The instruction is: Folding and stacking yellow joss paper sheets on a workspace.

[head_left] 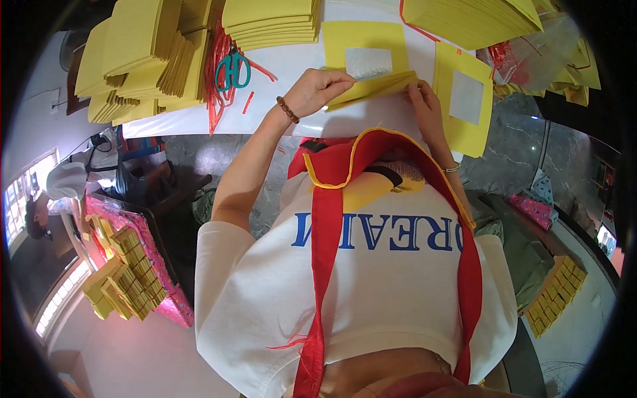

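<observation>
My left hand [323, 89], with a brown bead bracelet at its wrist, pinches the left part of a folded yellow paper [375, 91]. At the other end of that fold, my right hand [426, 109] grips the paper between thumb and fingers. The fold stands tilted above the white tabletop's near edge. Just behind lies a flat yellow sheet [365, 31] with a silvery rectangle [369, 62] in its middle; whether it joins the folded paper I cannot tell. Beside my right hand another yellow sheet [478, 132] with a pale rectangle lies near the table edge.
Stacks of folded yellow paper [142, 40] fill the table's left, with more stacks [272, 23] at the back. Scissors with teal handles [232, 71] lie on red plastic strips [217, 99]. At right is a clear plastic bag [541, 60]. Yellow bundles [133, 272] sit on a pink-covered surface.
</observation>
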The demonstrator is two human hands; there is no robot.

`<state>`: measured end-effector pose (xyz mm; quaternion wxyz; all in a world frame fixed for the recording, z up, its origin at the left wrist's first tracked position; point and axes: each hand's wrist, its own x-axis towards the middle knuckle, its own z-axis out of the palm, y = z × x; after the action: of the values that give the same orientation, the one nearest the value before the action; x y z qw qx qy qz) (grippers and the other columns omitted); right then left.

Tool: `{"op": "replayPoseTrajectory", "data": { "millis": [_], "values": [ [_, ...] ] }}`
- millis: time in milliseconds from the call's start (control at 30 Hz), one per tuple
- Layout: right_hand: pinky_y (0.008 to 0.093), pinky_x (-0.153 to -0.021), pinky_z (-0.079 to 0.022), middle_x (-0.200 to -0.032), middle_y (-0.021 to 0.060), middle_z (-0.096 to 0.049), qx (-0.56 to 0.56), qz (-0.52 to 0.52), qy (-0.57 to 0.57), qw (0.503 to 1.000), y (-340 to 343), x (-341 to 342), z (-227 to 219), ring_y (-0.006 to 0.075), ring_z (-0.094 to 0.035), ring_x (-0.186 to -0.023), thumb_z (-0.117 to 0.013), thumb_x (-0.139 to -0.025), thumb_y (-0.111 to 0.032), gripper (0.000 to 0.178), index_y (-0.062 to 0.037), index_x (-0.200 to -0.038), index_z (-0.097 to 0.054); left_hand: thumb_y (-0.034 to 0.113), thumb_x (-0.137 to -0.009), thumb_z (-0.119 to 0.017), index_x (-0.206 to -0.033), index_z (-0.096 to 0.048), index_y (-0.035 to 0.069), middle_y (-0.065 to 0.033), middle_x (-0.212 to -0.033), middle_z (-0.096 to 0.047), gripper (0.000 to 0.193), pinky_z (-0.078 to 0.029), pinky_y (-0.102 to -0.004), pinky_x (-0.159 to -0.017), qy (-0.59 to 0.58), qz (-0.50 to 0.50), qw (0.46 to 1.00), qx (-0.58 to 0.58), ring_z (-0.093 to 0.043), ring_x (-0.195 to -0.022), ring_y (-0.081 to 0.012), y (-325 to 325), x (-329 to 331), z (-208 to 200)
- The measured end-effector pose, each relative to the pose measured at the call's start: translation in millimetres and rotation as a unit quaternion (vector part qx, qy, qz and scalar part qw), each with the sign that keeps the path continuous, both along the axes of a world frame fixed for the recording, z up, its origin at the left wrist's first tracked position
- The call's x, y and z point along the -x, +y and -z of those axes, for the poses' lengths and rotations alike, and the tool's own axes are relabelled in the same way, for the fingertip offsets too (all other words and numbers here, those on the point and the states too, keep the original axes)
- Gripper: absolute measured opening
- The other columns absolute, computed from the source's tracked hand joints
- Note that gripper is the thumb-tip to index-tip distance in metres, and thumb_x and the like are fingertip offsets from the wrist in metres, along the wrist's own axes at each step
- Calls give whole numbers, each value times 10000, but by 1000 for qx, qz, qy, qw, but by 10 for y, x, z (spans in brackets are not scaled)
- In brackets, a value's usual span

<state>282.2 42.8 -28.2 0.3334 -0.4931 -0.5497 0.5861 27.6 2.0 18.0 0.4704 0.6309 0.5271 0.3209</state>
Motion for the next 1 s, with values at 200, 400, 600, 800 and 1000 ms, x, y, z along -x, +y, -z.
{"op": "replayPoseTrajectory", "data": {
  "millis": [200,400,600,800,1000],
  "values": [
    [228,-842,-387,-1011,59,-580,46,4,42,998,-51,-28,-116,98,-492,-952,-429,-935,-245,323,-3,-1124,-530,198,-878,-539,-970,-624,3,-7,-769,-614,232,-432,-211,-615,-54,8,991,122,-515,-694,-53,50,66,33],
    [260,-911,-370,-1256,100,-450,-47,86,48,994,-115,37,-168,149,-456,-1098,-512,-889,-166,415,-15,-1264,-418,193,-883,-533,-973,-623,-3,6,-787,-613,234,-432,-194,-630,-96,-28,987,124,-523,-720,-43,111,94,115],
    [280,-906,-400,-1320,120,-383,90,67,46,993,-153,-125,-71,181,-466,-1113,-529,-867,-119,481,-28,-1309,-363,156,-902,-495,-1026,-592,-2,-6,-829,-619,223,-441,-193,-652,-173,-62,977,110,-538,-736,-46,127,155,107],
    [250,-814,-421,-1171,125,-527,66,13,-26,997,-225,-308,105,172,-531,-984,-580,-838,-181,430,-5,-1217,-479,136,-913,-468,-1042,-574,35,-19,-820,-624,195,-446,-197,-652,-71,-103,990,-64,-541,-739,-41,39,-4,143],
    [274,-888,-380,-1119,146,-545,21,-29,-132,991,-329,-172,-349,184,-495,-1049,-559,-858,-197,409,-30,-1223,-487,-104,-712,-431,-1072,-574,64,-149,-925,-553,422,-482,-330,-701,67,3,969,-238,-570,-790,-296,-120,-108,111]
  ]
}}
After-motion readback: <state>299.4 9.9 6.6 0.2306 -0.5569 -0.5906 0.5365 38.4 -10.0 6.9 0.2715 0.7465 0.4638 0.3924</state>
